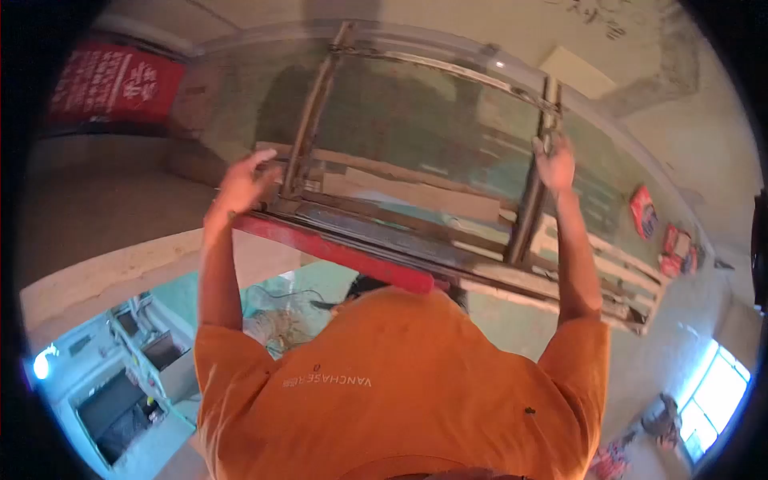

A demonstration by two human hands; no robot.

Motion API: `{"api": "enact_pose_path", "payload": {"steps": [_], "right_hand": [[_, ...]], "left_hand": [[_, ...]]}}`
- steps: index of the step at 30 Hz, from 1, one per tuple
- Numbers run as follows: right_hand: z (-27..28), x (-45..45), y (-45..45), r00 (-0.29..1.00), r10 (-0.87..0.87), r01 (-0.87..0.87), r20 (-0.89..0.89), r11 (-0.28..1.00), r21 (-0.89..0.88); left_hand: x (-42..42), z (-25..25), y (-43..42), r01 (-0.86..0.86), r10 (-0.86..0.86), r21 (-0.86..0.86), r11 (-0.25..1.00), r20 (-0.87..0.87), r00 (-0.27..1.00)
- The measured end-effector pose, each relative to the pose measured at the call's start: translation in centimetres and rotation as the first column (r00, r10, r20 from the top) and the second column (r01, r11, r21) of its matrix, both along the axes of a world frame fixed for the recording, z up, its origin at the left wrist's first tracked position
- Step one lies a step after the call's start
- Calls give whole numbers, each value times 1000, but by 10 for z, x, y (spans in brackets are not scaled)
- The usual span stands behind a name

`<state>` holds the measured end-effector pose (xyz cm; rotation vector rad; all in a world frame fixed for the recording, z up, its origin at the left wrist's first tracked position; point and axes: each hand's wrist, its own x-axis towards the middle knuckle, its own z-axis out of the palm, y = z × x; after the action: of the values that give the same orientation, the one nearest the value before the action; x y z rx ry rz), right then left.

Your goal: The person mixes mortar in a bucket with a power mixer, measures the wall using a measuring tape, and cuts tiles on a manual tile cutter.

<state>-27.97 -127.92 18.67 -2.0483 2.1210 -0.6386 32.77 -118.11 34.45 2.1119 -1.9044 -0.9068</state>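
In the head view, a rectangular metal frame (524, 210) lies across a flat greenish surface. Two dark side bars join a thin far rail (448, 70) to a thick dark near rail (376, 232). My left hand (246, 182) is beside the frame's near left corner, fingers apart and slightly blurred, with nothing seen in them. My right hand (555, 163) is closed around the upper part of the right side bar, thumb on its inner side. A red cylindrical bar (344, 254) runs along the near edge, close to my body.
Pale wooden slats (600, 268) lie under and right of the frame. Red packets (642, 212) rest at the far right, and a red printed bag (120, 84) at the far left. A bright window (714, 400) is at lower right. Cables and debris (280, 324) are below left.
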Motion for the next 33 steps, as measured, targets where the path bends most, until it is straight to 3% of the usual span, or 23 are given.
{"api": "enact_pose_path", "payload": {"steps": [2,3,5,8,11,13,15,16,17,18,20,22,24,26,29,31,33], "right_hand": [[-14,25,-65,979,168,-180,-113,978,-105],[-28,37,-95,980,182,-190,-81,976,-110],[-54,52,-137,951,202,-221,-232,974,-58],[-74,51,-161,948,266,-252,-173,963,96],[-82,47,-173,943,311,-289,-120,942,173],[-84,31,-186,962,256,-272,94,925,264],[-95,-3,-197,974,225,-223,-17,970,98],[-93,-27,-196,959,154,-137,-240,987,84],[-93,-50,-204,922,92,9,-377,966,259],[-110,-88,-205,867,102,-25,-487,987,162],[-102,-113,-184,895,-82,120,-437,991,61],[-114,-139,-185,992,-71,97,-101,955,282],[-104,-129,-183,981,-83,135,-174,939,316],[-89,-117,-185,944,-110,231,-312,895,381],[-76,-135,-208,973,-56,175,-224,812,557],[-77,-150,-201,983,-53,156,-177,754,638],[-78,-161,-199,987,-97,-6,130,776,630]], "left_hand": [[-15,5,15,7,-7,17,1000,20,1000],[-21,6,15,16,-16,13,1000,-5,1000],[-31,12,10,7,-9,27,1000,43,999],[-41,2,6,-10,7,47,999,62,998],[-29,-24,-8,29,-29,-7,1000,-104,994],[-14,-49,-29,56,-54,19,998,-75,996],[6,-76,-59,147,-145,40,988,-36,989],[15,-88,-81,189,-189,26,982,-28,982],[20,-95,-105,149,-150,22,989,5,989],[24,-102,-130,111,-112,21,994,36,993],[43,-149,-183,-26,51,-180,983,133,990],[46,-171,-236,-100,136,-236,967,140,981],[33,-183,-280,-176,231,-236,955,229,945],[20,-191,-313,-245,295,-243,939,198,935],[12,-232,-370,-249,295,-303,920,114,949],[8,-229,-382,-165,189,-210,964,99,977],[9,-209,-394,-10,13,-69,998,52,999]]}}
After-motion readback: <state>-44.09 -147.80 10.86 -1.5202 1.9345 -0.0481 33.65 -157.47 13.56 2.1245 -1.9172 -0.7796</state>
